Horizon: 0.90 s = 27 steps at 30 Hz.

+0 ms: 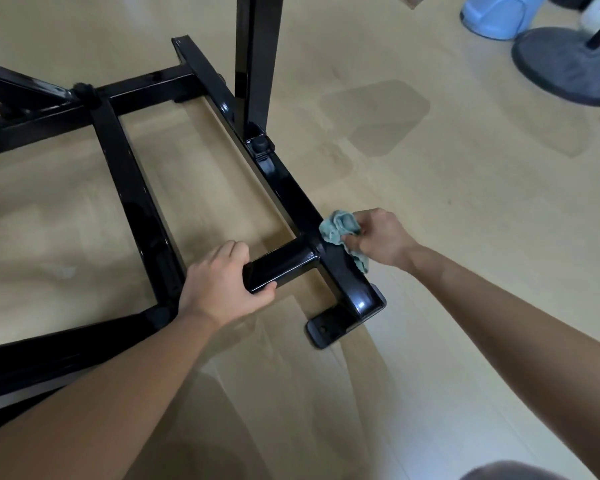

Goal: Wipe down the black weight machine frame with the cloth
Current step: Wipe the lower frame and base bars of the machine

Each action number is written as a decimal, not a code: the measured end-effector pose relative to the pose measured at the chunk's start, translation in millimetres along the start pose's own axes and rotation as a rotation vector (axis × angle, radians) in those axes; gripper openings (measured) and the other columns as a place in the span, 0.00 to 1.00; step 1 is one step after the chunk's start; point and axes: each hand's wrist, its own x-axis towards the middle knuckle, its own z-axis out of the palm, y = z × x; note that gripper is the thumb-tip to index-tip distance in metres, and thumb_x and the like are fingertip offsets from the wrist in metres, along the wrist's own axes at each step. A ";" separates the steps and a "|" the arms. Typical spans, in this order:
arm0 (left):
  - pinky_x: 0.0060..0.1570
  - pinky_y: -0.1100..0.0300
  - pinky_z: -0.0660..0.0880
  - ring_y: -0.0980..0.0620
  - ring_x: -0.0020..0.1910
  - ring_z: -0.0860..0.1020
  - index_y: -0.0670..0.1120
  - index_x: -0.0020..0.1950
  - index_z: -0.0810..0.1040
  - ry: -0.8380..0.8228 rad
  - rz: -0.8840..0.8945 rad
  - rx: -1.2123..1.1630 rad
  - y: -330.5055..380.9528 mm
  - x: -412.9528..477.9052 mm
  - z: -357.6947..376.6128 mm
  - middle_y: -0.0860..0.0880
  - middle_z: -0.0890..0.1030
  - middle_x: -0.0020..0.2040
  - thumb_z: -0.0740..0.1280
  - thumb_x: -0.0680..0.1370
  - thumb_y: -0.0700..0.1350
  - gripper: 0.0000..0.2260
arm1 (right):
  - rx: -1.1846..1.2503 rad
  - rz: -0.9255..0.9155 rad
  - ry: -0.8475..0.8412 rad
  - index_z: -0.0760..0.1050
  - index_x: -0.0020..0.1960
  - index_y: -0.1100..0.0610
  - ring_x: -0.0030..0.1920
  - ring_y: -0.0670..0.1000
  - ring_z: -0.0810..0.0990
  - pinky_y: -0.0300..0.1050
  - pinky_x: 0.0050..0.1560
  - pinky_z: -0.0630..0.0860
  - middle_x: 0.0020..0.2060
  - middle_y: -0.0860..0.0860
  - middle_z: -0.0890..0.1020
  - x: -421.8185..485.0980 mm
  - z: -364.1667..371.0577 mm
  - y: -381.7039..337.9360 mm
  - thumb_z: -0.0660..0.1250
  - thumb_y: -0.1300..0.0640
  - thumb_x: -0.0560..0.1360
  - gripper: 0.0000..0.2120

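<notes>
Lying across the pale wood-grain floor (430,209), the glossy black square-tube weight machine frame (135,202) fills the view from 9 o'clock to the centre, with one upright post (255,60) rising at 12 o'clock. A crumpled pale teal cloth (341,233) is held bunched in the right hand (381,239), whose fingers (355,237) are curled shut around it; the cloth is pressed against the outer side of the long base rail (291,188), just right of centre, beside the joint where a short cross tube (281,265) meets the rail. That cross tube is gripped by the left hand (222,285), the fingers wrapped over its top and the thumb closed under its near edge. A flat black foot plate (329,327) is seen at the rail's near end, at 5 o'clock from the cloth. At 1 o'clock, well apart from the frame, a light blue plastic bin (492,15) and a round dark grey stand base (565,67) are set on the floor.
</notes>
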 end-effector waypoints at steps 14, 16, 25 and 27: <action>0.35 0.55 0.74 0.50 0.39 0.76 0.51 0.41 0.67 -0.018 0.003 0.047 2.6 0.2 -1.5 0.55 0.71 0.38 0.63 0.65 0.70 0.23 | 0.058 -0.160 0.154 0.81 0.45 0.57 0.42 0.53 0.77 0.47 0.46 0.74 0.44 0.56 0.78 -3.5 32.9 -11.7 0.70 0.61 0.77 0.03; 0.36 0.55 0.75 0.51 0.41 0.77 0.52 0.45 0.69 -0.022 -0.003 0.059 3.8 0.5 -2.9 0.56 0.73 0.41 0.61 0.67 0.72 0.24 | -0.052 -0.284 0.204 0.83 0.43 0.57 0.44 0.52 0.77 0.44 0.48 0.72 0.46 0.53 0.77 -14.7 34.1 -14.5 0.71 0.63 0.75 0.03; 0.61 0.53 0.71 0.50 0.65 0.73 0.49 0.75 0.67 -0.131 0.065 -0.281 7.9 -8.4 -20.0 0.51 0.71 0.68 0.60 0.78 0.66 0.31 | 0.244 -0.253 -0.060 0.87 0.50 0.56 0.52 0.48 0.84 0.42 0.60 0.79 0.48 0.49 0.87 -43.3 57.0 -83.4 0.70 0.72 0.71 0.15; 0.62 0.53 0.72 0.51 0.66 0.73 0.50 0.72 0.70 -0.156 0.049 -0.405 10.7 -14.0 -25.7 0.53 0.72 0.68 0.62 0.78 0.63 0.26 | 0.400 -0.209 -0.037 0.86 0.47 0.57 0.46 0.47 0.84 0.42 0.54 0.81 0.44 0.50 0.87 -50.5 59.9 -92.9 0.70 0.73 0.70 0.14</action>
